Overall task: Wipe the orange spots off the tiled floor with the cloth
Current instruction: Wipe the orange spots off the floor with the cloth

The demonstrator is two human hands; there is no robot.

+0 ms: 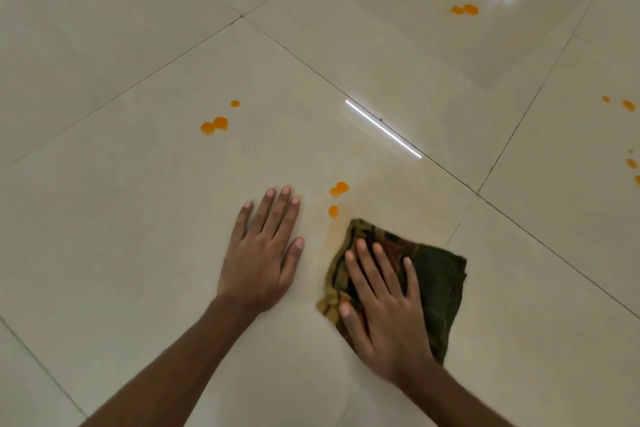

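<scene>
The right hand (381, 308) lies flat and open, pressing the folded cloth (440, 288), which looks soft, limp and likely to bunch unless held under a spread palm, just short of the nearest orange spots (338, 189) beyond its fingertips.

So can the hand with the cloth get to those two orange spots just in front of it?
Probably yes. The right hand presses the cloth flat, and the spots lie just past its far corner, with bare floor between.
</scene>
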